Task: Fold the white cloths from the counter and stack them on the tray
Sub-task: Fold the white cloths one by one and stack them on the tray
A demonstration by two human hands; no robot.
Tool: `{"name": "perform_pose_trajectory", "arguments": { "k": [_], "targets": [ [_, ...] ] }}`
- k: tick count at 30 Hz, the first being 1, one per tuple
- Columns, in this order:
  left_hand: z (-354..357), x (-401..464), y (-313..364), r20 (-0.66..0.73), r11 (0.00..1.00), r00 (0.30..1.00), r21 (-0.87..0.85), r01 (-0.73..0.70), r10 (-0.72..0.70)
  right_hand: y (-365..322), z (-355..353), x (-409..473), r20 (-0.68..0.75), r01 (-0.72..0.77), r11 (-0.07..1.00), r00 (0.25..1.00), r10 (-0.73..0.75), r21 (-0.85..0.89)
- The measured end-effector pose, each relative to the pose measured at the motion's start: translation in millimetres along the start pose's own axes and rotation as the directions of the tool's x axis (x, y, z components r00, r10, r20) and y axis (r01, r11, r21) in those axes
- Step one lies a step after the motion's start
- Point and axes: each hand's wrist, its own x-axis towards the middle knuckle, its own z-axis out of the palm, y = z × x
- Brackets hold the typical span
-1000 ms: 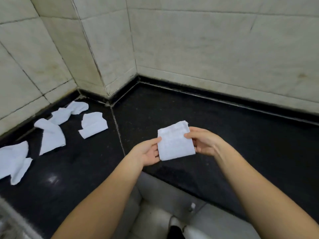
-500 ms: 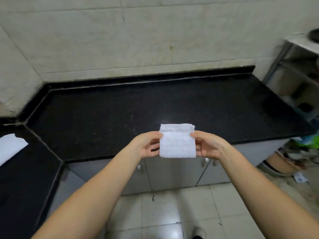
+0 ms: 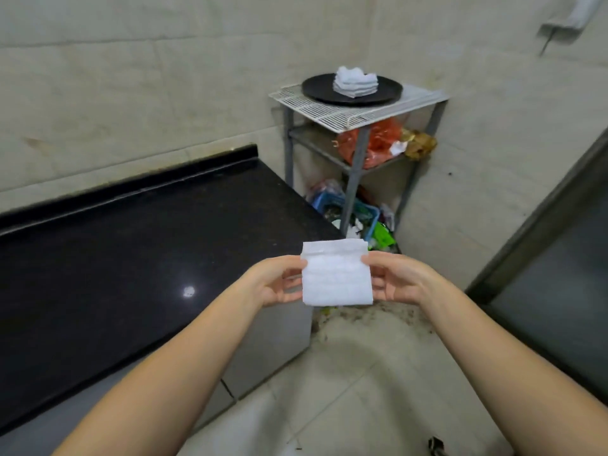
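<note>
The left hand and the right hand each pinched one side edge of a folded white cloth, holding it up in the air just past the right end of the black counter. Far beyond it, a round black tray sat on a white wire rack in the right corner. A stack of folded white cloths rested on the tray.

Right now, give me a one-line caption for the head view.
Both hands hold a folded white cloth before the round tray of stacked cloths on the wire rack.
</note>
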Motion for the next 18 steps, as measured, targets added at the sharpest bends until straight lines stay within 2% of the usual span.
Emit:
{"name": "perform_pose_trajectory", "arguments": {
  "k": [7,12,18],
  "targets": [
    [95.8,87.7,67.5,0.079,1.000,0.997,0.009,0.003,-0.004,-85.9,-91.0,49.3,-0.065,0.093,0.995,0.994,-0.090,0.046],
    [120.2,159.0,149.2,0.060,0.993,0.992,-0.004,-0.115,0.115,-180.7,-107.0,114.9,-0.046,0.206,0.978,0.977,-0.207,-0.017],
    [157.0,219.2,280.5,0.055,0.960,0.960,0.037,-0.276,0.274,-321.1,-115.8,187.3,-0.042,0.303,0.952,0.952,-0.304,-0.038]
  ]
}}
